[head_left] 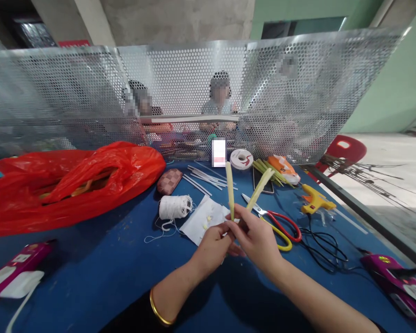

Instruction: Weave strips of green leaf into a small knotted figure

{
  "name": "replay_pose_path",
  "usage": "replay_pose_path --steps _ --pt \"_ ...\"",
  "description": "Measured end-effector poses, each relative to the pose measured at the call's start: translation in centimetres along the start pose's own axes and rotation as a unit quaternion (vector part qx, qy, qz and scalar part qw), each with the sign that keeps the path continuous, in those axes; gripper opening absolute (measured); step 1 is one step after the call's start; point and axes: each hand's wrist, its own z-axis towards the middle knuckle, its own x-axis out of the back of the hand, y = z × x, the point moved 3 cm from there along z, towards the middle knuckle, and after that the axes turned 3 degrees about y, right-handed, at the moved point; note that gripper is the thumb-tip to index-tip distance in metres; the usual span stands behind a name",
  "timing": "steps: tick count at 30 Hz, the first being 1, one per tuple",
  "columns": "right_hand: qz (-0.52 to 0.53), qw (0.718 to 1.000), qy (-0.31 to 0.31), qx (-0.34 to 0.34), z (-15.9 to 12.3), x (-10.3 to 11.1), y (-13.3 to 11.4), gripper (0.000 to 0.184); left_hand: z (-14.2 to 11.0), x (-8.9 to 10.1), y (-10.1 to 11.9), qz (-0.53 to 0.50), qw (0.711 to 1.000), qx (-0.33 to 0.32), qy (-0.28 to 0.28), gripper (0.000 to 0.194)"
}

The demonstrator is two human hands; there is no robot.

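My right hand [258,236] is closed around the lower part of a pale yellow-green leaf strip [230,187] that stands nearly upright. A second leaf strip [261,187] leans away to the right from the same grip. Pressed against it, my left hand [213,245] pinches at the lower end, where fingers hide the strips' bases. Behind my hands lies a white paper [196,225] with small yellowish bits on it. Scissors [275,224] with red and yellow handles rest open just right of my right hand.
Left stand a white string spool [173,207], a checked pouch [169,181] and a red plastic bag [125,162]. Behind are white sticks [208,178], a ribbon roll [241,158] and a green strip bundle [275,173]. A yellow glue gun [317,200] trails its cable at right. People sit behind a perforated screen [180,69].
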Motion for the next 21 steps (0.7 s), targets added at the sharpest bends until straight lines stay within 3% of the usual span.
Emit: replay_pose_path --steps 4,11,17,21 --pt "0.095 0.995 -0.012 -0.041 0.6 -0.1 0.1 0.011 -0.1 0.1 0.2 -0.028 0.999 0.015 -0.001 0.052" --pt "0.102 0.994 0.018 0.045 0.8 0.6 -1.2 0.012 -0.1 0.5 0.3 -0.021 1.0 0.017 0.003 0.048" --pt "0.049 0.987 0.024 0.154 -0.4 0.5 -2.3 0.015 -0.2 0.5 1.0 -0.005 0.998 -0.043 0.053 0.024" --pt "-0.012 0.971 0.08 0.225 -1.6 0.3 -2.3 0.017 -0.4 1.0 1.5 -0.045 0.998 0.008 0.038 0.026"
